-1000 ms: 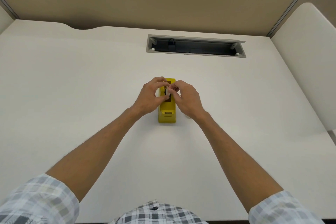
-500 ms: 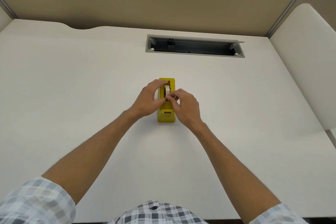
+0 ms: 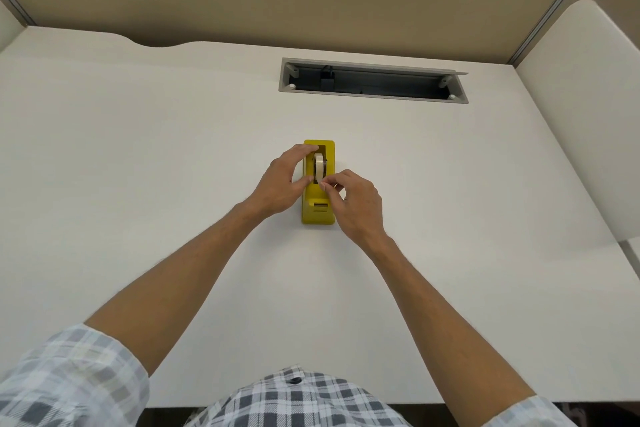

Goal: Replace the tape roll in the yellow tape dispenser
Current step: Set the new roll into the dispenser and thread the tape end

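two hands on the yellow tape dispenser [image 3: 319,204]: left hand [image 3: 278,184] bracing it, right hand [image 3: 356,204] pinching tape end

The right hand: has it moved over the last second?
Yes. The right hand has slid toward the person along the yellow tape dispenser, away from the cable slot; its fingertips now pinch beside the tape roll's near edge.
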Tool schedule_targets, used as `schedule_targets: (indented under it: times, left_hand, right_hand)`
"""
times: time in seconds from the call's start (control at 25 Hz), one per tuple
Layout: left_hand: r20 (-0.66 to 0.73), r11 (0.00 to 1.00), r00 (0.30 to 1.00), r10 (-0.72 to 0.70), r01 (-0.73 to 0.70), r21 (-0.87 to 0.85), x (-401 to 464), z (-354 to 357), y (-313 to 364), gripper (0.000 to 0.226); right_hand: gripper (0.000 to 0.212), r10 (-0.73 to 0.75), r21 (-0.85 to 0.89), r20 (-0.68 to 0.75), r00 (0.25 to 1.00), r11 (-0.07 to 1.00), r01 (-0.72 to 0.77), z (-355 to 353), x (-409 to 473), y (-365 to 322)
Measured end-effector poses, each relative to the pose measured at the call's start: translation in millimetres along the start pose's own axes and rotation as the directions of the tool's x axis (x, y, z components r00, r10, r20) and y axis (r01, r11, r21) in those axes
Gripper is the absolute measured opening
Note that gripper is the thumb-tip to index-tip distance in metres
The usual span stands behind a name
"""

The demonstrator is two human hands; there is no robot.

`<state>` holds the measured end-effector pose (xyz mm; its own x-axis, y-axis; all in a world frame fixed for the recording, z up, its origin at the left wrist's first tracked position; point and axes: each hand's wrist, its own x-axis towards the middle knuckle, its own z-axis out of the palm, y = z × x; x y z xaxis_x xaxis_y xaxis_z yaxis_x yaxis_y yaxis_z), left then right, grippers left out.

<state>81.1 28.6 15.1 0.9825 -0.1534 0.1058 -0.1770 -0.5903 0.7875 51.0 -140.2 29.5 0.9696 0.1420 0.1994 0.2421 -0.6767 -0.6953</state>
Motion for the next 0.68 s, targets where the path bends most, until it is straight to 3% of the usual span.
schedule_targets:
  times: [0.48,0.68]
  left_hand:
    - [-0.086,0.992,0.993,-0.083,0.091,0.083,-15.8,18.1,-5.3,0.054]
    - [-0.219,0.972,0.974,0.051,0.002,0.234,-22.2,15.4,0.3,0.047]
  right_hand:
    - [0.016,-0.016,-0.03,-0.005,1.0,0.999,0.016,-3.8,-24.7,-4.2]
    - [0.014,-0.022,-0.042,-0.013,1.0,0.999,0.021,-5.8,-30.0,-5.5]
